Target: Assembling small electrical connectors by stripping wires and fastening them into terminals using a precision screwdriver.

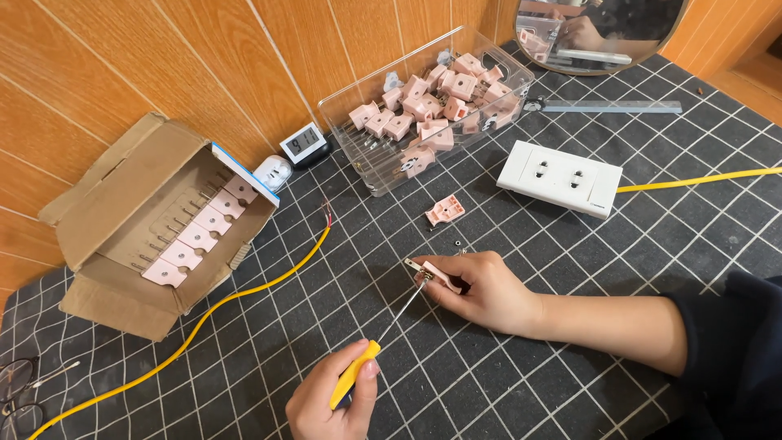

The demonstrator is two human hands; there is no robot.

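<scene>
Plug [434,272], pink, pinched in right hand [481,292], lying low over the mat [570,269]; the fingers cover most of it, and only one end with a metal prong shows. Screwdriver [383,338], yellow handle, clamped in left hand [334,399]; its tip meets the plug at the prong end. Left hand is cut off by the bottom edge of the view.

Just beyond the plug: one loose pink half-shell [445,211] and two or three tiny screws, too small to count surely. Farther beyond: clear bin [362,167] of pink plugs, heaped, number not countable. Right of the bin: one white socket [560,178] with a yellow cable [700,179] running off the right edge. Left of the plug: a second yellow cable [244,287], bare wire ends showing, and one open carton [106,244] with six pink plugs in a row. Small clock [303,143] and white case [273,171] between carton and bin. Ruler [619,106] and mirror [603,33] behind the socket, the mirror cut off at top. Glasses [20,391] at far left, partly out of view.
</scene>
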